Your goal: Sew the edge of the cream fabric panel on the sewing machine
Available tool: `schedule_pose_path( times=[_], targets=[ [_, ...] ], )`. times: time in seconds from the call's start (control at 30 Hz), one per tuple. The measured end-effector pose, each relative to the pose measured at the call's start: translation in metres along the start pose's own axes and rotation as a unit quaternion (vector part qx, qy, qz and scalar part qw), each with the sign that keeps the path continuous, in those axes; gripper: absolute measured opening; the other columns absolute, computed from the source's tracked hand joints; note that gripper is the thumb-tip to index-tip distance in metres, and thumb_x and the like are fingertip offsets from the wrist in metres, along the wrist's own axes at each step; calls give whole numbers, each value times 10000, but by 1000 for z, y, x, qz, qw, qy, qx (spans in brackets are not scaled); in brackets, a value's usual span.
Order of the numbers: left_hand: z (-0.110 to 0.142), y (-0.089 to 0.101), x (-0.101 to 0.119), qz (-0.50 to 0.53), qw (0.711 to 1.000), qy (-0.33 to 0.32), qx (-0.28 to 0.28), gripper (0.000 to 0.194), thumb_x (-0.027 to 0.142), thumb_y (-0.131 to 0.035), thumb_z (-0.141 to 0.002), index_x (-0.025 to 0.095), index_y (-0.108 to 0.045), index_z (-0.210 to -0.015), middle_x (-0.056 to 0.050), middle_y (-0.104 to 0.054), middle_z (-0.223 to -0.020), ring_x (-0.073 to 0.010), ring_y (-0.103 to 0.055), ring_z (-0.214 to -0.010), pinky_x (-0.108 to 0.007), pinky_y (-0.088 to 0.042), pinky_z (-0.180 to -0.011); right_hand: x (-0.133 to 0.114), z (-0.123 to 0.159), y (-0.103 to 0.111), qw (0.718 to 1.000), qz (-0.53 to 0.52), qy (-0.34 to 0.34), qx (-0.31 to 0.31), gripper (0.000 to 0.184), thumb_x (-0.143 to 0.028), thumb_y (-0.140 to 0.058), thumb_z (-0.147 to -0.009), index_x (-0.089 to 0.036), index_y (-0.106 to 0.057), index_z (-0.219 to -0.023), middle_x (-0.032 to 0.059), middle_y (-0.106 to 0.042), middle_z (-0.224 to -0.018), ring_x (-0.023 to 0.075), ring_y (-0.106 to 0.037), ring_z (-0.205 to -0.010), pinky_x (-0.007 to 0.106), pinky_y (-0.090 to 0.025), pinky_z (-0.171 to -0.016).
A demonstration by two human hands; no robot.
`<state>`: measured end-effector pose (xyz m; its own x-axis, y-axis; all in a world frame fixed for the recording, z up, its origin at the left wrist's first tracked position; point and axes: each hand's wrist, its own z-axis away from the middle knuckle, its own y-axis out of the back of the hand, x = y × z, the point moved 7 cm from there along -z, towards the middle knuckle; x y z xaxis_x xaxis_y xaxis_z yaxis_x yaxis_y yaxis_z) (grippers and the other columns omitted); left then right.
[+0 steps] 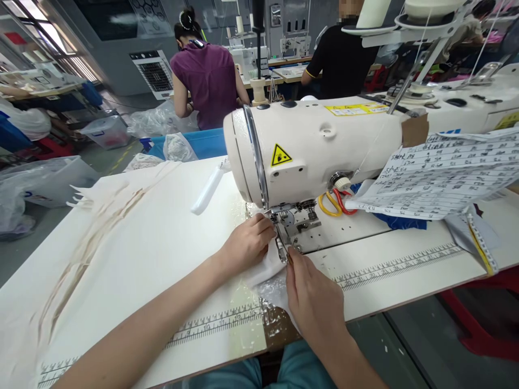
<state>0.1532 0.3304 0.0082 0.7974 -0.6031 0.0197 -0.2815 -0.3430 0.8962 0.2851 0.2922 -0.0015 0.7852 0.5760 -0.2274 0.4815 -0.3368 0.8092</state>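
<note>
A cream sewing machine (324, 146) stands on the white table (162, 254). A small piece of white fabric (270, 266) lies under its presser foot (281, 237). My left hand (247, 243) rests on the fabric just left of the foot, fingers curled and pressing it down. My right hand (312, 294) is in front of the foot, thumb and fingertips pinched on the fabric's near edge by the needle.
A printed paper sheet (441, 175) hangs off the machine arm on the right. Red and yellow scissors (336, 204) lie behind the foot. Long pale fabric strips (105, 210) lie at the table's left. Two people work at machines farther back.
</note>
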Motion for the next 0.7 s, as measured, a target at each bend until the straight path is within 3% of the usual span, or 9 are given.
schedule_pose_path(
  times=[0.1, 0.2, 0.3, 0.4, 0.53, 0.7],
  targets=[
    [3, 2, 0, 48, 998, 4, -37, 316, 6, -425, -861, 119, -680, -1009, -125, -640, -1049, -226, -560, -953, -357, -579, -804, 1, 25, 11, 998, -56, -9, -18, 311, -182, -364, -1001, -110, -598, -1191, 100, -774, -916, 195, -744, -670, 254, -519, -480],
    [6, 2, 6, 34, 997, 5, -66, 371, -4, -379, -893, 96, -662, -1111, -145, -626, -1104, -235, -550, -972, -373, -580, -802, 7, 58, 15, 983, -151, -47, -90, 284, -232, -357, -1012, -191, -540, -1226, 88, -770, -979, 178, -754, -733, 211, -532, -472],
    [7, -1, 14, -10, 997, 26, -77, 354, 14, -362, -913, 57, -656, -1104, -169, -623, -1127, -259, -542, -993, -410, -579, -812, 17, 82, 18, 972, -170, -98, -125, 265, -293, -319, -1029, -246, -542, -1164, 62, -767, -916, 174, -737, -632, 217, -522, -423],
    [7, -4, 22, -37, 996, 46, -62, 332, 60, -358, -939, 39, -650, -1095, -178, -628, -1153, -270, -548, -1005, -415, -582, -811, 20, 87, 20, 973, -161, -100, -133, 280, -325, -306, -1042, -261, -560, -1142, 70, -767, -957, 169, -731, -603, 217, -520, -408],
    [13, -5, 27, -38, 997, 51, -41, 370, 79, -351, -951, 15, -605, -1212, -174, -629, -1228, -269, -561, -1093, -400, -573, -881, 20, 80, 24, 981, -136, -66, -125, 294, -319, -324, -1047, -243, -558, -1209, 104, -756, -1074, 203, -764, -787, 236, -578, -498],
    [21, -4, 28, -41, 997, 42, -42, 398, 89, -367, -939, 18, -608, -1248, -138, -646, -1273, -262, -563, -1191, -397, -535, -973, 19, 77, 23, 985, -117, -13, -123, 286, -262, -352, -1034, -197, -553, -1227, 109, -755, -1034, 198, -763, -787, 232, -590, -529]
  ],
)
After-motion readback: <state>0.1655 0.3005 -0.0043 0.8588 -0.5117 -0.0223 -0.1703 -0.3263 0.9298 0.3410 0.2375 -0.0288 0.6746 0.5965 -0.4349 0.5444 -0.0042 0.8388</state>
